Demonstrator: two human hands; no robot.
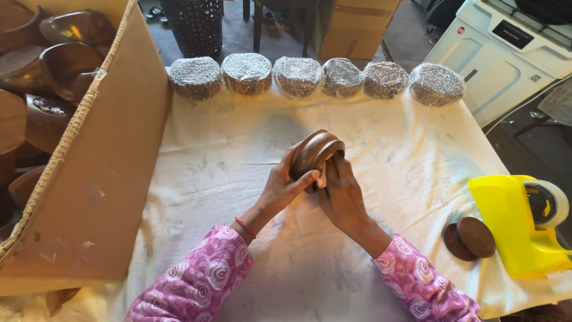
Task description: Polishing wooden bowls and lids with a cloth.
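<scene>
A dark brown wooden bowl point(314, 151) is tilted on its side above the white cloth point(238, 155) in the middle of the table. My left hand point(283, 186) grips its rim from the left, thumb across the front. From the right, my right hand point(341, 191) presses against the bowl's inside, with a bit of pale cloth or paper showing between the fingers. Both arms wear pink flowered sleeves, and a red thread circles the left wrist.
Several foil-wrapped round bundles point(298, 76) line the far edge. A large cardboard box point(101, 173) with more wooden bowls point(65, 59) stands at left. At right lie two round wooden lids point(471, 238) and a yellow tape dispenser point(524, 220). A white machine point(506, 48) stands beyond.
</scene>
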